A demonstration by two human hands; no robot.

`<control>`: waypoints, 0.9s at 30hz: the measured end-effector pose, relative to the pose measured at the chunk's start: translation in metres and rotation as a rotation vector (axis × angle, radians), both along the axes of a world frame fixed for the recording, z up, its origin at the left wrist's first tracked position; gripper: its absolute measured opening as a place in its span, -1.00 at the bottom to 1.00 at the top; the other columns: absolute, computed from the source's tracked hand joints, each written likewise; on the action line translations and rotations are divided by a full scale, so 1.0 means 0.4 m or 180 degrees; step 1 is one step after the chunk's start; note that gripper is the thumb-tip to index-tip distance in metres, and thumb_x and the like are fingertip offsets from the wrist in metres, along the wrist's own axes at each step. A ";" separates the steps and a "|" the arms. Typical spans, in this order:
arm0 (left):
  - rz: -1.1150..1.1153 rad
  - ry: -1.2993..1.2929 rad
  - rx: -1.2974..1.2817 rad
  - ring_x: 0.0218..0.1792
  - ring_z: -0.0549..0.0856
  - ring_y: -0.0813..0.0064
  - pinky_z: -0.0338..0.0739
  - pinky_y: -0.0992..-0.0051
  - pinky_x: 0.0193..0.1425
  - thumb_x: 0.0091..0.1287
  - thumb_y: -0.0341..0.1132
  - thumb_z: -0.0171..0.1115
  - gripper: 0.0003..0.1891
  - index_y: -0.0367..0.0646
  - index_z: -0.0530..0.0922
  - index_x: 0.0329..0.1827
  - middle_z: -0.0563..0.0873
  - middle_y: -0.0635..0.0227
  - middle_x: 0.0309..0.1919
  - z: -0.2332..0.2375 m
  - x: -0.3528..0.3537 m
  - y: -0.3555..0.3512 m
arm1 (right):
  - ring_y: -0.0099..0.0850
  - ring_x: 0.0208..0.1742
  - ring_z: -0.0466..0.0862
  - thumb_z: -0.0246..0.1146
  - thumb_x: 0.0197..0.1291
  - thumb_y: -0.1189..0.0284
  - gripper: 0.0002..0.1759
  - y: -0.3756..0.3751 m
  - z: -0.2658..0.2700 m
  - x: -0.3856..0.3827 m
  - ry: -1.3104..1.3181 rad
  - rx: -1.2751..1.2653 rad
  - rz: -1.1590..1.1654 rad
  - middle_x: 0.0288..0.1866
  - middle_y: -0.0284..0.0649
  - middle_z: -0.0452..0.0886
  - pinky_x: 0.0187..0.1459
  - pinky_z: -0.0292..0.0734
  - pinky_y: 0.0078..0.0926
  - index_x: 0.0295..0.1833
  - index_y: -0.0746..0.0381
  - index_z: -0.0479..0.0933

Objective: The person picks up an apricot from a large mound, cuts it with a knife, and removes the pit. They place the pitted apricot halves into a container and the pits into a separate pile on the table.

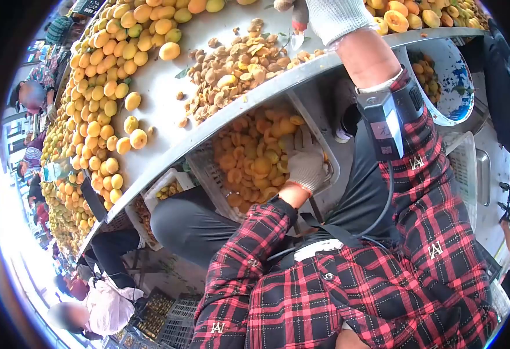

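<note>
Plaid shirt [360, 291] fills lower right. Left hand [306, 167], centre: loosely open on halved fruit [249, 152] in crate [206, 173]. Right hand [337, 18], top edge: cannot tell grip.

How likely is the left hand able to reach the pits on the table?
Probably yes, but not directly. The left hand is low at the crate, and the table rim lies between it and the pits; it would likely have to come up over the rim.
</note>
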State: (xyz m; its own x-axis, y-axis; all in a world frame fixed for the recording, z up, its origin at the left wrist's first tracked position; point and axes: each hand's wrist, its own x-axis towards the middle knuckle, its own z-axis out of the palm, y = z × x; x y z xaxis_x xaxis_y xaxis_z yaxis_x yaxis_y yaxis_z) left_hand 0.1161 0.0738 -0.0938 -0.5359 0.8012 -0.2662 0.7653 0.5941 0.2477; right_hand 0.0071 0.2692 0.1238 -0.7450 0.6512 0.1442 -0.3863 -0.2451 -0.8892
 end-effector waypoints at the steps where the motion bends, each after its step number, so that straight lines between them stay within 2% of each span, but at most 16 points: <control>1: 0.0001 0.0004 -0.0011 0.51 0.18 -0.07 0.11 0.02 0.54 0.06 -0.17 0.39 -0.29 -0.20 0.47 0.33 0.21 0.01 0.52 0.001 -0.001 -0.004 | -0.55 -0.74 0.52 0.21 0.37 0.37 -0.82 -0.001 -0.001 0.001 0.0012 -0.0024 0.0019 -0.57 -0.35 0.53 -0.84 0.29 -0.63 -0.28 0.21 0.57; 3: 0.0187 -0.0242 0.0407 0.46 0.27 -0.06 0.14 0.01 0.52 0.09 -0.17 0.37 -0.34 -0.16 0.48 0.31 0.27 0.03 0.49 0.006 -0.014 -0.018 | -0.56 -0.74 0.52 0.21 0.37 0.37 -0.83 -0.003 0.005 0.001 -0.0001 -0.0046 0.0038 -0.57 -0.35 0.52 -0.84 0.29 -0.63 -0.28 0.21 0.57; 6: 0.0443 -0.0450 0.0565 0.39 0.38 -0.05 0.13 -0.03 0.50 0.14 -0.16 0.31 -0.40 -0.14 0.50 0.28 0.35 0.06 0.43 0.003 -0.088 -0.029 | -0.55 -0.75 0.51 0.21 0.36 0.38 -0.83 -0.009 0.006 0.001 -0.0010 -0.0049 0.0021 -0.57 -0.35 0.52 -0.85 0.28 -0.63 -0.29 0.21 0.56; 7: 0.0469 0.0077 0.0957 0.25 0.52 -0.04 0.27 0.01 0.44 0.16 -0.11 0.30 -0.42 -0.17 0.52 0.24 0.50 0.09 0.31 -0.019 -0.115 -0.040 | -0.55 -0.75 0.50 0.21 0.36 0.38 -0.83 -0.009 0.006 0.002 -0.0026 -0.0012 -0.0022 -0.58 -0.36 0.52 -0.85 0.28 -0.63 -0.29 0.21 0.56; 8: 0.0478 0.0080 0.0959 0.25 0.52 -0.04 0.27 0.01 0.44 0.16 -0.11 0.30 -0.42 -0.17 0.52 0.24 0.50 0.09 0.31 -0.040 -0.145 -0.061 | -0.55 -0.75 0.50 0.21 0.36 0.38 -0.83 -0.010 0.005 0.001 -0.0025 -0.0010 -0.0012 -0.58 -0.36 0.52 -0.85 0.28 -0.63 -0.29 0.21 0.56; 10: 0.1053 -0.0343 0.0346 0.17 0.60 -0.04 0.44 0.09 0.32 0.18 -0.08 0.29 -0.44 -0.13 0.54 0.23 0.59 0.08 0.22 -0.043 -0.220 -0.114 | -0.56 -0.76 0.50 0.22 0.36 0.38 -0.83 -0.011 0.006 -0.003 -0.0024 -0.0121 -0.0028 -0.58 -0.35 0.50 -0.86 0.26 -0.62 -0.30 0.21 0.56; 12: 0.1095 -0.0676 -0.0419 0.15 0.63 -0.01 0.53 0.16 0.23 0.23 -0.04 0.27 -0.45 -0.06 0.54 0.26 0.63 0.07 0.19 -0.015 -0.297 -0.179 | -0.56 -0.75 0.49 0.21 0.36 0.39 -0.84 -0.007 0.006 -0.007 0.0031 -0.0113 0.0006 -0.58 -0.35 0.50 -0.84 0.29 -0.62 -0.30 0.21 0.55; 15: 0.1513 -0.0565 -0.0914 0.21 0.60 0.02 0.50 0.16 0.27 0.25 -0.03 0.27 -0.45 0.03 0.53 0.31 0.62 0.06 0.22 0.062 -0.341 -0.230 | -0.58 -0.73 0.48 0.21 0.36 0.40 -0.86 0.001 -0.011 -0.032 0.0107 -0.0163 0.0022 -0.56 -0.34 0.50 -0.77 0.37 -0.61 -0.28 0.20 0.54; 19: 0.1456 -0.0574 -0.0778 0.21 0.59 0.01 0.49 0.16 0.28 0.26 -0.01 0.27 -0.42 0.04 0.50 0.35 0.62 0.05 0.22 0.027 -0.398 -0.311 | -0.59 -0.70 0.46 0.19 0.37 0.41 -0.90 -0.008 -0.012 -0.045 0.0017 -0.0252 0.0171 -0.53 -0.33 0.51 -0.67 0.47 -0.60 -0.22 0.19 0.51; 22: 0.1425 -0.0688 -0.1032 0.20 0.60 -0.01 0.50 0.17 0.28 0.26 -0.01 0.27 -0.43 0.03 0.52 0.34 0.64 0.00 0.17 -0.007 -0.402 -0.348 | -0.58 -0.70 0.47 0.17 0.39 0.40 -0.91 -0.010 -0.015 -0.048 0.0063 -0.0470 0.0424 -0.52 -0.32 0.51 -0.69 0.46 -0.58 -0.20 0.17 0.49; 24: 0.1266 -0.0819 -0.0923 0.14 0.62 -0.05 0.51 0.17 0.25 0.25 0.00 0.28 -0.46 -0.04 0.58 0.25 0.67 -0.06 0.09 -0.034 -0.396 -0.358 | -0.57 -0.70 0.47 0.14 0.41 0.38 -0.89 -0.012 -0.016 -0.044 -0.0012 -0.0418 0.0462 -0.52 -0.32 0.50 -0.69 0.47 -0.56 -0.21 0.15 0.47; 26: 0.1414 -0.0725 -0.1009 0.15 0.63 -0.02 0.52 0.17 0.25 0.28 -0.03 0.26 -0.53 -0.06 0.62 0.19 0.67 -0.04 0.09 0.011 -0.387 -0.322 | -0.56 -0.69 0.49 0.13 0.43 0.37 -0.88 -0.014 -0.013 -0.038 -0.0080 -0.0340 0.0533 -0.52 -0.31 0.50 -0.70 0.48 -0.53 -0.21 0.15 0.46; 27: 0.1541 -0.0629 -0.1095 0.16 0.63 0.01 0.53 0.17 0.25 0.30 -0.06 0.23 -0.59 -0.08 0.66 0.12 0.68 -0.02 0.09 0.023 -0.388 -0.309 | -0.56 -0.68 0.51 0.13 0.43 0.37 -0.87 -0.018 -0.013 -0.046 0.0077 -0.0616 0.0577 -0.51 -0.30 0.52 -0.71 0.49 -0.53 -0.21 0.16 0.46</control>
